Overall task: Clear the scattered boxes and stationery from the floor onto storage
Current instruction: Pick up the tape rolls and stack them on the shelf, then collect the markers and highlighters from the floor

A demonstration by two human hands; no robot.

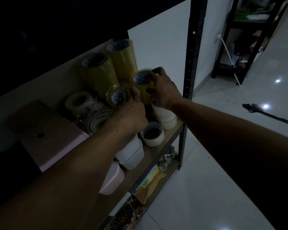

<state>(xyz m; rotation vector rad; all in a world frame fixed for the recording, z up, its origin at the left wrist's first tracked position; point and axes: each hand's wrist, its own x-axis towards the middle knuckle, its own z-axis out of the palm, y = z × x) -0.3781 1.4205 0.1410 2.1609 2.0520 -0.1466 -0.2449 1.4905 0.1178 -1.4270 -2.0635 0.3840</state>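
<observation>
No text can be read: the tape roll cores (140, 77) carry a small repeated blue print too blurred to make out, the lying roll (96, 122) has dark lettering round its rim that stays illegible, and the patterned packages (166, 157) on the lower shelf show no readable words

— What sort of place is this?
— A dim storeroom: a black metal rack with a wooden shelf (171, 130) crowded with yellowish packing-tape rolls (100, 72), another loaded dark shelving unit (249, 39) behind, glossy white floor tiles (223, 163).
</observation>
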